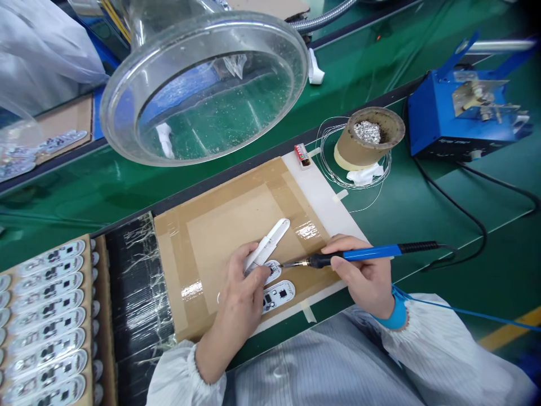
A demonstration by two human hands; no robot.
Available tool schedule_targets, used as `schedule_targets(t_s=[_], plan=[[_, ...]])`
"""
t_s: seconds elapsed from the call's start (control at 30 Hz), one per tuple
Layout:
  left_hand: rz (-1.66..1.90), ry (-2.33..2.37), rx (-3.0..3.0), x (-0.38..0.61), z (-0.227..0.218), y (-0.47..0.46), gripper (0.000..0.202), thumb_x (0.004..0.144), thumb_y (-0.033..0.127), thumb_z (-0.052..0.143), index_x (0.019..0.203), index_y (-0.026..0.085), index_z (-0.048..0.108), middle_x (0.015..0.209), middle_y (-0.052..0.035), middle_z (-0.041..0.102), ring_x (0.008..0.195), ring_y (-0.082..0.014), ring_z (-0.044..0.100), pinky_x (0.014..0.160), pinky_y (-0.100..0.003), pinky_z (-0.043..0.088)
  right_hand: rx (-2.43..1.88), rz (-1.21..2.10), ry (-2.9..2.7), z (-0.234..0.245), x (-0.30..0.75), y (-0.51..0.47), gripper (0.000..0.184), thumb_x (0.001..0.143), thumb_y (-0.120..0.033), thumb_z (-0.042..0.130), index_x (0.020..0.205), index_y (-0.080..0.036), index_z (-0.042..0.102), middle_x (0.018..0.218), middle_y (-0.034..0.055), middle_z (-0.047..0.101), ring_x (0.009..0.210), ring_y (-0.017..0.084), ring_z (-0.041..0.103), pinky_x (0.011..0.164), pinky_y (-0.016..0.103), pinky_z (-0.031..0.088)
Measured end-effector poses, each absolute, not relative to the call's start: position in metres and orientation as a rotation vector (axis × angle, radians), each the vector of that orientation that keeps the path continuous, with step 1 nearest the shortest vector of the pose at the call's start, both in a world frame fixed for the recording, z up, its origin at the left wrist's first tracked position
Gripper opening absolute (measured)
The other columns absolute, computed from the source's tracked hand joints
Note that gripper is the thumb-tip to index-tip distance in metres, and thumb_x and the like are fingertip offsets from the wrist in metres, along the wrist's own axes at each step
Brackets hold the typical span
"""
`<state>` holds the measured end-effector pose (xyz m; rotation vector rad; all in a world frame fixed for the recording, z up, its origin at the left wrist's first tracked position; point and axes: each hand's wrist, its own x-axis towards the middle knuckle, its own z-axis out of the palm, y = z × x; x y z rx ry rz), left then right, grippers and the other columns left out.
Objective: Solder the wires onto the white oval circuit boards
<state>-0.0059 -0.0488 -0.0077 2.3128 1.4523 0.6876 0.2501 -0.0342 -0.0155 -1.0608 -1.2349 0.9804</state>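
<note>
My right hand is closed around a blue-handled soldering iron, its tip pointing left. That tip touches or hovers just over the right end of a white, round-ended circuit board; I cannot tell which. My left hand is closed, the thumb pressing this board's left part. A slim white plastic piece sticks out up and right from between its thumb and index finger. Nearer to me, a second circuit board lies on the taped cardboard sheet, partly hidden by the hand.
A magnifier lens hangs above the far side. Behind right are a solder-filled pot, coiled solder wire, a small red box and a blue soldering station. Rows of boards fill a cardboard tray at left.
</note>
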Motion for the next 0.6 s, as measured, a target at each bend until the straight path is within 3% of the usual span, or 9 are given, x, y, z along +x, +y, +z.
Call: schedule_targets(t_s=[0.3, 0.6], plan=[[0.779, 1.411, 2.298, -0.0063, -0.0053, -0.0495, 0.023, 0.104, 0.003, 0.056, 0.105, 0.023, 0.067, 0.15, -0.0117, 0.049, 0.138, -0.0275, 0.057, 0.099, -0.044, 0.059, -1.083, 0.964, -1.235, -0.0143, 0.2538, -0.0381, 0.018, 0.094, -0.014, 0.07, 0.099, -0.026, 0.082, 0.081, 0.0008, 0.074, 0.069, 0.017, 0.069, 0.062, 0.028, 0.056], [0.683, 1.319, 2.402, -0.0041, -0.0017, -0.0466, 0.02, 0.1, 0.003, 0.062, 0.108, 0.021, 0.067, 0.153, -0.0145, 0.046, 0.142, -0.0345, 0.053, 0.108, -0.058, 0.056, -1.074, 0.963, -1.263, -0.0181, 0.2565, -0.0428, 0.017, 0.094, -0.014, 0.071, 0.102, -0.025, 0.082, 0.087, 0.0037, 0.077, 0.078, 0.02, 0.073, 0.068, 0.032, 0.059]])
